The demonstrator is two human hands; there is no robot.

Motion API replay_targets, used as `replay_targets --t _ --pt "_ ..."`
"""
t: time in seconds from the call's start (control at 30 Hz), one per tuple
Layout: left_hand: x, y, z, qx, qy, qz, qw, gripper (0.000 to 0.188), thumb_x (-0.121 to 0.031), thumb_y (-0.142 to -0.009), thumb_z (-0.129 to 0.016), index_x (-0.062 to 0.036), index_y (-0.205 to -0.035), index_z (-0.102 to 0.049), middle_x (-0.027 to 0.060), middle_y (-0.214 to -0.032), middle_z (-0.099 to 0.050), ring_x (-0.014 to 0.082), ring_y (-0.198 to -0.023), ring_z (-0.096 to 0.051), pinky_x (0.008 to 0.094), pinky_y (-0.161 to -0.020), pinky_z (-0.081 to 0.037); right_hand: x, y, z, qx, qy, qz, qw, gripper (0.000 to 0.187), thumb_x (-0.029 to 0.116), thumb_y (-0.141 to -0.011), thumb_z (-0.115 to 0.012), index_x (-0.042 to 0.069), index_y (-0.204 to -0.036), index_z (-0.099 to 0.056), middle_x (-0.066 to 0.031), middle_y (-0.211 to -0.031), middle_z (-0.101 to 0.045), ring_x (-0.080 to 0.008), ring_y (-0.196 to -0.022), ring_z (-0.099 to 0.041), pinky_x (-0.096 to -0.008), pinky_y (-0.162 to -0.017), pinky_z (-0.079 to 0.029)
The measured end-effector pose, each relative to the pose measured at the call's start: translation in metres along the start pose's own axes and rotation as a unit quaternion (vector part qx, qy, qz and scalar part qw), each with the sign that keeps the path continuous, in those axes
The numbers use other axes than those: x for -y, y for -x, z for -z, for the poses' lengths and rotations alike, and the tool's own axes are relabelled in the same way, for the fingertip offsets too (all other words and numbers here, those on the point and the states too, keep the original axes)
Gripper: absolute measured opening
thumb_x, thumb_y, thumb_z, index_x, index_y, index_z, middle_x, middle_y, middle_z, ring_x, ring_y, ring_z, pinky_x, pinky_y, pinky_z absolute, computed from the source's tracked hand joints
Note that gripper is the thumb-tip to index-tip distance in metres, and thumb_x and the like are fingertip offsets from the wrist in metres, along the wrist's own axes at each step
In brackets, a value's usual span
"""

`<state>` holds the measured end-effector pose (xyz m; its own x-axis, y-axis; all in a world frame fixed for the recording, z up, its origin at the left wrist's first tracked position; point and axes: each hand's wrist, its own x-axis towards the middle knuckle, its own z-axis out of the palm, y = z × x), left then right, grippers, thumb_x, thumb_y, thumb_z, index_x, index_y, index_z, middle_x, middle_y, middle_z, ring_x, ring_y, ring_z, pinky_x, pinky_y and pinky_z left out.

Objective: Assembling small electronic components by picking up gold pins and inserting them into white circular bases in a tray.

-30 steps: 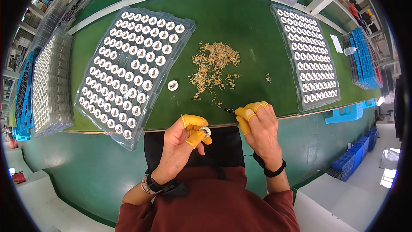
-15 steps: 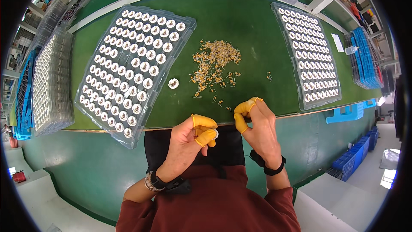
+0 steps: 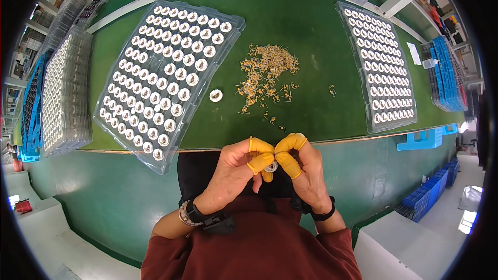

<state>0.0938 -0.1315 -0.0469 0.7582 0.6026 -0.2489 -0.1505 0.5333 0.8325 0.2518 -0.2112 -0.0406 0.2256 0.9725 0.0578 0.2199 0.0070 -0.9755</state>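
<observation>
My left hand (image 3: 236,168), with yellow finger cots on its fingertips, grips a small round white disc (image 3: 271,167) just in front of the table edge. My right hand (image 3: 306,163), also in yellow finger cots, is pinched closed against the disc's upper side; whatever lies between its fingertips is hidden. Beyond the hands, a loose pile of small orange components with bent wire leads (image 3: 272,62) lies on the green tabletop (image 3: 311,119). One white disc with a dark centre (image 3: 216,95) rests alone beside the pile.
At left, a clear tray (image 3: 236,26) full of similar discs overhangs the front edge. Another filled tray (image 3: 369,119) lies at right. Stacked trays (image 3: 67,93) stand far left, blue trays (image 3: 443,72) far right. A single component (image 3: 332,91) sits apart from the pile.
My right hand has moved left from the table edge by the components and now meets my left hand at the disc. My left hand has shifted slightly right. The view has shifted a little.
</observation>
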Motion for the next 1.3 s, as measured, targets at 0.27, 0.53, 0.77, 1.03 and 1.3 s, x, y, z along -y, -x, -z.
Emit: replay_targets --t 0.27,0.53,0.77,1.03,1.3 --pt "-0.002 0.004 -0.001 -0.013 -0.047 -0.018 0.999 0.014 -0.009 -0.096 -0.057 0.0021 -0.105 -0.060 0.0074 -0.089 -0.064 0.0123 -0.068 -0.063 0.0212 -0.046 -0.049 -0.001 0.004 -0.006 -0.030 -0.109 -0.053 0.992 0.009 0.007 -0.095 -0.059 0.000 -0.099 -0.055 -0.0049 -0.089 -0.062 -0.0112 -0.079 -0.058 -0.0258 -0.074 -0.049" --pt "-0.004 0.009 -0.004 -0.021 -0.039 -0.003 0.999 0.024 0.003 -0.091 -0.059 0.0013 -0.116 -0.057 0.0052 -0.093 -0.063 0.0082 -0.073 -0.059 0.0214 -0.056 -0.049 -0.008 0.003 -0.006 -0.031 -0.198 0.001 0.980 0.012 -0.005 -0.090 -0.058 -0.001 -0.100 -0.055 -0.0041 -0.094 -0.057 -0.0106 -0.085 -0.058 -0.0240 -0.078 -0.049" --pt "-0.002 0.008 0.000 -0.040 -0.043 -0.018 0.998 0.021 0.004 -0.089 -0.063 0.0003 -0.108 -0.056 0.0073 -0.096 -0.064 0.0121 -0.078 -0.063 0.0242 -0.056 -0.054 -0.004 0.005 -0.011 -0.074 -0.141 0.003 0.987 0.014 -0.010 -0.085 -0.061 -0.002 -0.095 -0.057 -0.0053 -0.090 -0.061 -0.0109 -0.080 -0.059 -0.0246 -0.074 -0.050" --pt "-0.004 0.008 -0.005 -0.057 -0.066 -0.040 0.995 0.019 0.004 -0.091 -0.059 -0.0009 -0.109 -0.055 0.0058 -0.096 -0.063 0.0101 -0.077 -0.062 0.0217 -0.054 -0.052 -0.009 0.006 -0.017 -0.102 -0.079 0.037 0.991 0.015 -0.005 -0.082 -0.066 0.000 -0.095 -0.060 -0.0068 -0.088 -0.064 -0.0136 -0.074 -0.061 -0.0256 -0.067 -0.051" --pt "-0.001 0.011 0.000 -0.059 -0.027 -0.037 0.997 0.021 0.000 -0.088 -0.067 -0.0008 -0.105 -0.053 0.0069 -0.093 -0.064 0.0102 -0.073 -0.063 0.0223 -0.054 -0.052 -0.012 0.004 -0.018 -0.119 0.013 0.086 0.989 0.019 -0.004 -0.078 -0.071 0.001 -0.094 -0.061 -0.0081 -0.084 -0.064 -0.0189 -0.069 -0.062 -0.0275 -0.062 -0.049"
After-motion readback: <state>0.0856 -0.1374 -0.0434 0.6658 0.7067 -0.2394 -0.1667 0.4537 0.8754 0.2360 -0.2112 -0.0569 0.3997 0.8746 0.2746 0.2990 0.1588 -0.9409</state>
